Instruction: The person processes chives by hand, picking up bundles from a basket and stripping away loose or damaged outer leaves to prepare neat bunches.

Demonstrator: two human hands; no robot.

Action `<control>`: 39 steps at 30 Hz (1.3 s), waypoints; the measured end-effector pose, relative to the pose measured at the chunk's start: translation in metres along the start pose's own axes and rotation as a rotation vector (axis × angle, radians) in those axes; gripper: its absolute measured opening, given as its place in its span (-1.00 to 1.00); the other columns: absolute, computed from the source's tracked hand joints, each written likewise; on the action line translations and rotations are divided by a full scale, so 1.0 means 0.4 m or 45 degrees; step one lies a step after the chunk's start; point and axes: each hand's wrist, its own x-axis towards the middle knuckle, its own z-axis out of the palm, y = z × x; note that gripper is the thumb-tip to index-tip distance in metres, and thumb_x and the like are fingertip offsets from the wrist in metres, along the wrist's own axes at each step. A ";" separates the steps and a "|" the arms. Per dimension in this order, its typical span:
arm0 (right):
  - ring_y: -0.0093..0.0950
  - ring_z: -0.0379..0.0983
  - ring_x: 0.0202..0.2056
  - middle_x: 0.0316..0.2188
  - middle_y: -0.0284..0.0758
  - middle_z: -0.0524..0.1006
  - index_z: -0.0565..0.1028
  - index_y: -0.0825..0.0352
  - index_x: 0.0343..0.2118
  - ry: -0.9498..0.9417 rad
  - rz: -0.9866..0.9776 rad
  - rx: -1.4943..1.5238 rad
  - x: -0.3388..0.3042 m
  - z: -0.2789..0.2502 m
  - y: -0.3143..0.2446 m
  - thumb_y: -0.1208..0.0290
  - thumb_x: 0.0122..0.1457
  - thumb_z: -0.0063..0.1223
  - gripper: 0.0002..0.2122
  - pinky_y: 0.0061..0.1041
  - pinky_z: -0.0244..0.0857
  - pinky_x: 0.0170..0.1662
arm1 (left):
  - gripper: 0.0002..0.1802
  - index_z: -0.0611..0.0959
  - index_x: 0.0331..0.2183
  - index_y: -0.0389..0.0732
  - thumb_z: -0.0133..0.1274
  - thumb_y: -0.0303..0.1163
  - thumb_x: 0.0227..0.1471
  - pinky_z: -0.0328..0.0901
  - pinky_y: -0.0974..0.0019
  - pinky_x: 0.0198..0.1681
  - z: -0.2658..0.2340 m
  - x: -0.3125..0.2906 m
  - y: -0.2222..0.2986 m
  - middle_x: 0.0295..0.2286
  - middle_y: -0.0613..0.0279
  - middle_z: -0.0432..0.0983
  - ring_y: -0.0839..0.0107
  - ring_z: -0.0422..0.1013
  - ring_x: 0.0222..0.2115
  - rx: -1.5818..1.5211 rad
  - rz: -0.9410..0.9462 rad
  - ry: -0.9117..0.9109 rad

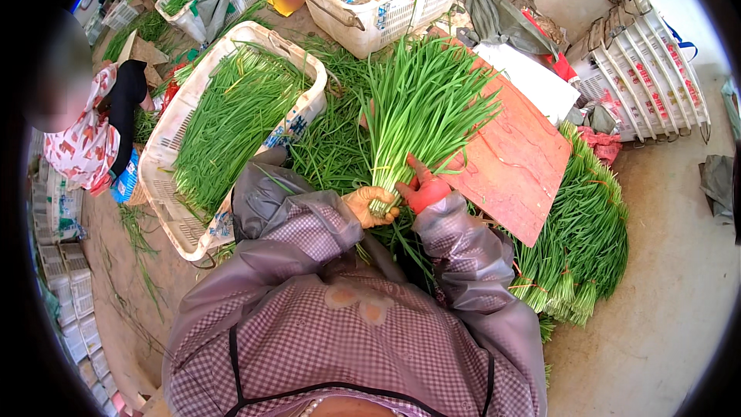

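At the far left, a co-worker's patterned sleeve (77,139) shows at the edge of the work area. Next, a white crate (160,166) stands slantwise by the wearer's left arm, loaded with long green stalks (239,108) laid roughly lengthwise; this placement presumably keeps them within easy reach and aligned. A loose heap of greens (328,154) lies between the crate and the hands.

At centre, the left hand (371,207), in a tan glove, is closed around the pale base of a leafy bunch (421,108). The bunch is held upright before the wearer, leaves fanning away; gripping at the base appears to keep the ends together and the leaves uncrushed. The right hand (424,189), in a red glove, has its fingers against the bunch just above the left; whether it grips any stalks cannot be determined.

Right of the bunch, a reddish board (521,162) lies tilted, probably serving as a work surface. Beside and partly beneath it, bundles (587,243) with reddish bands are piled, pale ends mostly toward the wearer, likely for neatness. At the far right, white crates (641,69) stand nested on their sides, apparently to save space.
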 end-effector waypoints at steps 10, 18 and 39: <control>-0.39 0.43 -0.59 -0.65 -0.35 0.46 0.33 0.28 0.07 -0.126 0.066 -0.110 0.012 -0.014 -0.028 0.30 -0.07 0.22 -0.42 -0.41 0.30 -0.48 | -0.63 0.52 -0.16 -0.34 -0.01 -0.51 -0.11 0.41 0.12 -0.32 0.025 0.004 0.004 -0.37 -0.03 0.54 0.10 0.48 -0.40 -0.117 -0.019 -0.116; -0.43 0.46 -0.59 -0.62 -0.27 0.50 0.45 0.37 -0.10 -0.269 0.269 0.131 0.031 -0.020 -0.057 0.26 0.04 0.15 -0.61 -0.44 0.31 -0.50 | -0.64 0.54 -0.18 -0.32 -0.01 -0.51 -0.12 0.35 0.17 -0.31 0.017 0.011 0.003 -0.32 -0.03 0.55 0.09 0.46 -0.40 -0.138 -0.021 -0.189; -0.57 0.18 -0.85 -0.73 -0.34 0.43 0.51 0.36 -0.36 -0.754 0.323 1.692 -0.064 -0.052 -0.071 0.39 0.11 0.11 -0.86 -0.56 0.16 -0.73 | -0.66 0.49 -0.13 -0.41 -0.02 -0.48 0.01 0.42 0.28 -0.31 0.009 -0.006 0.001 -0.38 0.04 0.53 0.29 0.49 -0.38 -0.152 -0.026 -0.089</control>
